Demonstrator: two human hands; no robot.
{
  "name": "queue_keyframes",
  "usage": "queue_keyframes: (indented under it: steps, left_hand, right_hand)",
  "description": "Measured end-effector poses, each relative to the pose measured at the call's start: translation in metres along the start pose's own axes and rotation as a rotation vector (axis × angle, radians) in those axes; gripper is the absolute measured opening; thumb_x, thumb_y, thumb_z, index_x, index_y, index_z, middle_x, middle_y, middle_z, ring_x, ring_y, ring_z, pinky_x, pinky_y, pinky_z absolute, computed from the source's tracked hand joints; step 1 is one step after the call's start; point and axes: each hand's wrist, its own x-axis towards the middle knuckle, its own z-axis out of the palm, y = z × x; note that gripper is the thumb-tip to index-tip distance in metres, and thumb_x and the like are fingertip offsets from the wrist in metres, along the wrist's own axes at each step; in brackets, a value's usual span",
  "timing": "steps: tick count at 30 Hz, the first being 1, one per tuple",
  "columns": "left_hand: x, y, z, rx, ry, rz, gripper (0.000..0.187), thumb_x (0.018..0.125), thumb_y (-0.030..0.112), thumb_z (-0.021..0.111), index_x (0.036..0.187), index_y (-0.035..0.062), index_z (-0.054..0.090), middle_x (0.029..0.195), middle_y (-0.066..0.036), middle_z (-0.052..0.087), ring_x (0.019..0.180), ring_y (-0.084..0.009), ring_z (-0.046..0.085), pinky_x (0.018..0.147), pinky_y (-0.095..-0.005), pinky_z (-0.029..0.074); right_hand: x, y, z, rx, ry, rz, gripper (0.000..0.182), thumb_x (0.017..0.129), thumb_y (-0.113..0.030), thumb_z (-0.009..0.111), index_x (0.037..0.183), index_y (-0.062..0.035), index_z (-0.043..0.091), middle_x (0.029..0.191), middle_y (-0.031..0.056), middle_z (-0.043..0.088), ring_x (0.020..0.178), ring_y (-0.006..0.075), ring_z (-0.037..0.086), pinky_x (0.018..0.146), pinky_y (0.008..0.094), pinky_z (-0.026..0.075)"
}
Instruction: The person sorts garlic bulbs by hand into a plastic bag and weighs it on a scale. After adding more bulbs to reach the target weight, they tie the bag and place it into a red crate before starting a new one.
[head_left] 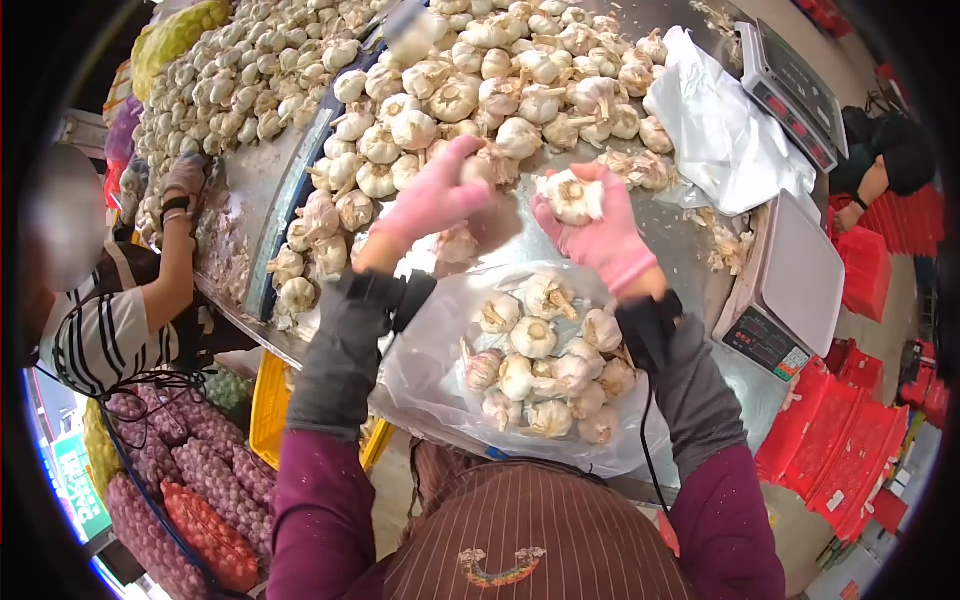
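My right hand (pixel 600 235), in a pink glove, is closed around a garlic bulb (pixel 572 197) above the metal table. My left hand (pixel 437 203), also gloved in pink, is at the near edge of the garlic pile (pixel 455 97). Its thumb and fingers are apart, beside a bulb; whether they touch it is hard to see. Below both hands, a clear plastic bag (pixel 425 375) lies spread at the table's front edge, with several whole garlic bulbs (pixel 533 338) in it.
White plastic bags (pixel 705 120) lie at the right, near two digital scales (pixel 790 85). Left of a blue divider (pixel 285 225), a co-worker's gloved hand (pixel 185 175) is at another garlic heap (pixel 255 70). Filled mesh sacks (pixel 215 480) and a yellow crate (pixel 268 405) stand below.
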Motion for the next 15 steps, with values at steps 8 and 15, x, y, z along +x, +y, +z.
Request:
queue_keyframes:
  steps: [8, 15]
  left_hand:
    - [-0.115, 0.082, 0.038, -1.322, -0.060, 0.057, 0.022, 0.092, 0.023, 0.047, 0.104, 0.0044, 0.052, 0.092, -0.010, 0.058, 0.081, -0.0159, 0.059, 0.066, -0.0239, 0.048]
    - [-0.158, 0.067, 0.114, -0.725, 0.063, -0.039, 0.016, 0.083, 0.014, 0.056, 0.086, -0.0009, 0.059, 0.070, -0.008, 0.058, 0.061, -0.0122, 0.051, 0.058, -0.0262, 0.045]
  right_hand:
    - [-0.071, 0.109, 0.055, -0.003, -0.051, -0.290, 0.020, 0.081, -0.014, 0.057, 0.099, -0.0055, 0.055, 0.090, 0.0115, 0.060, 0.074, 0.0258, 0.062, 0.052, 0.0289, 0.050]
    - [-0.133, 0.128, -0.010, -1.399, 0.265, -0.620, 0.020, 0.088, -0.022, 0.050, 0.097, -0.0047, 0.056, 0.092, 0.0121, 0.062, 0.075, 0.0262, 0.062, 0.060, 0.0339, 0.051]
